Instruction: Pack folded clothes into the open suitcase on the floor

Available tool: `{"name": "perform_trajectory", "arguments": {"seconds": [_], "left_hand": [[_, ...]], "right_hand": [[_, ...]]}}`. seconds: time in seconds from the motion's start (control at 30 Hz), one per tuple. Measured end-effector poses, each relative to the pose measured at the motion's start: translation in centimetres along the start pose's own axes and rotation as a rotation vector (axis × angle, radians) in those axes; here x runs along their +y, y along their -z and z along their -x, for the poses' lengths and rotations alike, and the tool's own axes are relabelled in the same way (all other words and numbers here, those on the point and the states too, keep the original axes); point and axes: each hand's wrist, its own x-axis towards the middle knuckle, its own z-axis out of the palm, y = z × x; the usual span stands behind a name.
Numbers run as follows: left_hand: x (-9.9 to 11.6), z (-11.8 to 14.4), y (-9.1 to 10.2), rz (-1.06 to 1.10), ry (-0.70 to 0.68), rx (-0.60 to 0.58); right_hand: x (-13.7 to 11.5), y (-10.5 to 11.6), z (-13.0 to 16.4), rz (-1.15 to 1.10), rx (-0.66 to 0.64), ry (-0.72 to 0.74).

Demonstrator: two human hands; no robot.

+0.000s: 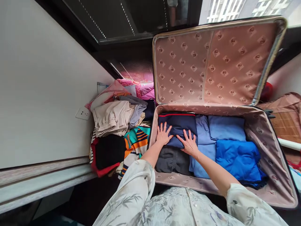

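Both hands, left hand [163, 135] and right hand [189, 144], press one navy garment [178, 125] with fingers spread wide inside one open suitcase [261, 131].

Both hands, left [163, 135] and right [189, 144], lie flat, palms down, fingers spread, arms extended forward.

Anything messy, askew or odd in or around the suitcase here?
Inside the suitcase the folded clothes lie tidy, both hands flat on the navy garment. Only the clothes pile beside it looks loose and jumbled. Nothing seems spilled or damaged.
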Motion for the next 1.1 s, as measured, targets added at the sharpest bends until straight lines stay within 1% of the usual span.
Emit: {"name": "perform_trajectory", "arguments": {"seconds": [0.13,0.2,0.27,0.37,0.43,0.47,0.5,0.53,0.57,0.6,0.63,0.67,0.7,0.73,0.77,0.8,0.87,0.9,0.93,1.0,1.1], "left_hand": [[-0.2,-1.1,-1.3,0.036,-0.024,-0.029],[-0.2,-1.3,-1.3,0.056,-0.018,-0.031],[0.0,-1.5,-0.6,0.093,0.000,-0.067],[0.6,-1.7,1.4,0.175,0.028,-0.185],[1.1,-1.4,3.4,0.231,-0.011,-0.250],[1.1,-1.0,4.6,0.260,-0.063,-0.241],[0.8,-0.4,5.8,0.287,-0.122,-0.188],[0.2,0.4,7.2,0.309,-0.168,-0.091],[-0.9,1.3,8.6,0.323,-0.178,0.037],[-2.6,2.3,9.9,0.327,-0.135,0.183],[-4.7,3.3,11.2,0.320,-0.033,0.316],[-7.2,4.4,12.4,0.303,0.120,0.412],[-10.0,5.4,13.3,0.281,0.292,0.473],[-13.0,6.3,14.0,0.255,0.433,0.493],[-15.9,7.1,14.4,0.226,0.532,0.482],[-18.6,7.8,14.7,0.201,0.582,0.445],[-23.2,8.6,14.8,0.190,0.603,0.372],[-24.9,8.8,14.8,0.202,0.586,0.339],[-26.3,8.8,14.9,0.222,0.566,0.314],[-28.1,8.4,15.4,0.272,0.532,0.259],[-29.7,7.4,16.8,0.357,0.525,0.153]], "right_hand": [[0.9,-2.1,-1.1,0.004,-0.008,0.010],[1.2,-2.8,-1.2,0.001,-0.011,0.020],[1.1,-3.2,-1.1,0.003,0.001,0.023],[0.9,-3.3,-1.0,0.027,0.048,0.014],[0.8,-3.2,-1.0,0.037,0.063,0.005],[0.9,-3.2,-1.0,0.037,0.060,0.001],[0.9,-3.1,-1.1,0.033,0.053,-0.003],[1.0,-3.0,-1.1,0.030,0.041,-0.007],[1.0,-2.8,-1.1,0.026,0.025,-0.009],[1.0,-2.6,-1.2,0.024,0.006,-0.013],[0.8,-2.3,-1.1,0.023,-0.017,-0.018],[0.6,-2.0,-1.1,0.021,-0.042,-0.029],[0.3,-1.6,-0.9,0.019,-0.064,-0.047],[-0.2,-1.3,-0.7,0.014,-0.077,-0.070],[-0.7,-1.0,-0.4,0.008,-0.081,-0.096],[-1.3,-0.7,0.0,0.000,-0.077,-0.121],[-2.5,-0.4,0.9,-0.016,-0.058,-0.157],[-3.0,-0.3,1.4,-0.026,-0.051,-0.166],[-3.5,-0.3,1.8,-0.039,-0.046,-0.172],[-4.1,-0.3,2.5,-0.073,-0.041,-0.179],[-4.6,0.1,2.7,-0.133,-0.035,-0.198]]}}
